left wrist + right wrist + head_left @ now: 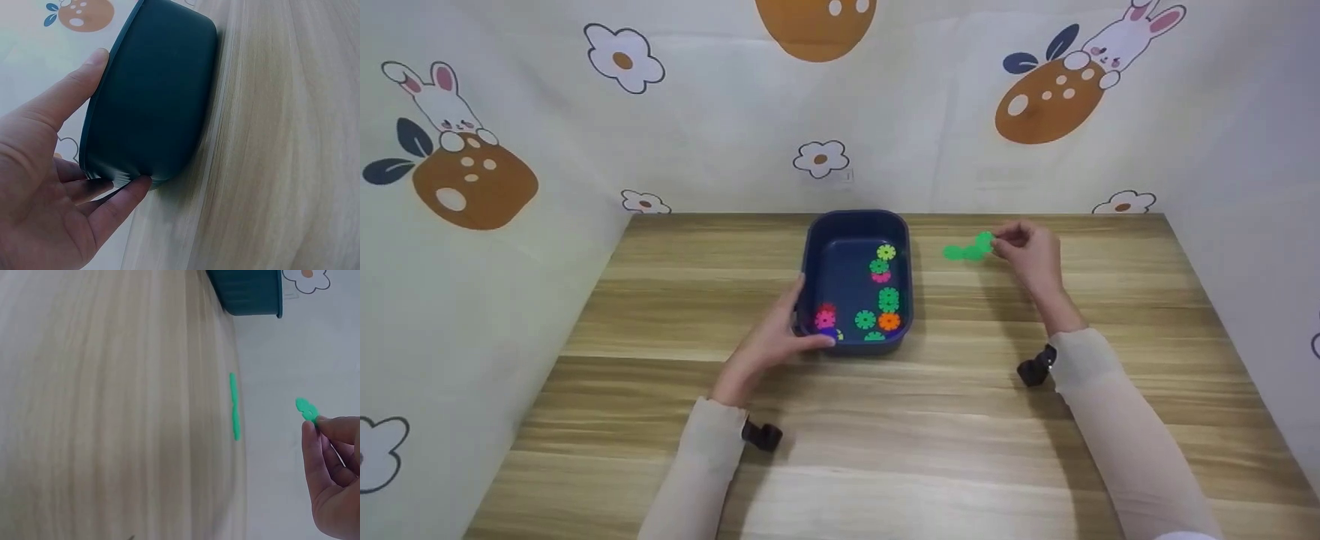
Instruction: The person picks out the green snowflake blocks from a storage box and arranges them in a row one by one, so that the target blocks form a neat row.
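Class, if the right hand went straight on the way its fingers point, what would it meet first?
Likely the green pieces lying on the table; the right hand may be raised enough to pass over them.

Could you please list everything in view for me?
Bin: one, dark blue, on the table
Notched discs: about twelve, green, pink, yellow, orange, blue, inside the bin
Tabletop pieces: count unclear, green, right of the bin
Held piece: at least one, green, in the right hand
Table: one, brown, under the bin
Backdrop: count unclear, pale printed, around the table
Left hand: one, bare, gripping the bin
Right hand: one, bare, right of the bin
Sleeves: two, pale, on the forearms
Wrist cameras: two, black, at the wrists
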{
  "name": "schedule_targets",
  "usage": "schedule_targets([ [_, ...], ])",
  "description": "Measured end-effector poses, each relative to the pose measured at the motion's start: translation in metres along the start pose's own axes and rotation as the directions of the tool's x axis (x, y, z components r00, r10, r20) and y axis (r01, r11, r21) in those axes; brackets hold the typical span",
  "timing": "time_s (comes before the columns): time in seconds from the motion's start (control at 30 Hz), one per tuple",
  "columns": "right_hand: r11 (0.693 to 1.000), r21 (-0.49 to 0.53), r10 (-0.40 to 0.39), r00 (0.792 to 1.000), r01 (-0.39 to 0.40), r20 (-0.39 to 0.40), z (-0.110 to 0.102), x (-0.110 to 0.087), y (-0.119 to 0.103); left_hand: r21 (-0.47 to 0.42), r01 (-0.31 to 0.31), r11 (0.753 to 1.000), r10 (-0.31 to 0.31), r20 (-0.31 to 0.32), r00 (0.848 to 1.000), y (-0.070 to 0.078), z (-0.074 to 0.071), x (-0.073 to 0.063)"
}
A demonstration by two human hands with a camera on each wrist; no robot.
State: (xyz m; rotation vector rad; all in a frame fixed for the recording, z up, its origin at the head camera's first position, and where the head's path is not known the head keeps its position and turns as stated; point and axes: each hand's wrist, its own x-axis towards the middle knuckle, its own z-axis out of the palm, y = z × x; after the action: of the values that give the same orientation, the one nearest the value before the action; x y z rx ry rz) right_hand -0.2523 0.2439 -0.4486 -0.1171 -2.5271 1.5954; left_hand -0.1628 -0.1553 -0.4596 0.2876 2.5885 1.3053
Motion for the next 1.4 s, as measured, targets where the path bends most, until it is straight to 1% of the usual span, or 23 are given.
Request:
schedule_targets([
  [0.27,0.994,-0.057,0.097,0.995,-0.097,-0.014,-0.002,0.002,0.009,0.017,-0.011,1.000,0.011,-0.010,1.000,0.002,-0.001,-0.001],
  [0.43,0.986,-0.118,0.115,0.993,-0.118,-0.027,-0.003,0.005,0.015,0.018,-0.015,1.000,0.015,-0.008,1.000,0.003,-0.001,-0.001],
  [0.7,0.973,-0.167,0.154,0.988,-0.156,-0.028,-0.002,0.009,0.025,0.015,-0.025,1.000,0.025,-0.008,1.000,0.001,0.001,-0.001],
  [0.83,0.967,-0.185,0.172,0.985,-0.173,-0.023,-0.002,0.010,0.026,0.016,-0.019,1.000,0.019,-0.012,1.000,0.001,0.001,-0.001],
  [1.03,0.961,-0.198,0.192,0.981,-0.192,-0.019,-0.002,0.013,0.029,0.021,-0.016,1.000,0.016,-0.017,1.000,0.001,0.001,-0.001],
  [1.1,0.961,-0.189,0.205,0.979,-0.203,-0.011,-0.002,0.013,0.030,0.015,-0.021,1.000,0.021,-0.017,1.000,0.001,0.001,-0.001],
  [1.27,0.959,-0.164,0.239,0.971,-0.232,0.020,-0.001,0.013,0.030,0.006,-0.012,1.000,0.012,-0.018,1.000,0.001,0.001,-0.001],
  [1.4,0.956,-0.184,0.238,0.971,-0.230,0.022,-0.002,0.014,0.030,0.004,-0.005,1.000,0.005,-0.016,1.000,0.001,0.000,-0.001],
])
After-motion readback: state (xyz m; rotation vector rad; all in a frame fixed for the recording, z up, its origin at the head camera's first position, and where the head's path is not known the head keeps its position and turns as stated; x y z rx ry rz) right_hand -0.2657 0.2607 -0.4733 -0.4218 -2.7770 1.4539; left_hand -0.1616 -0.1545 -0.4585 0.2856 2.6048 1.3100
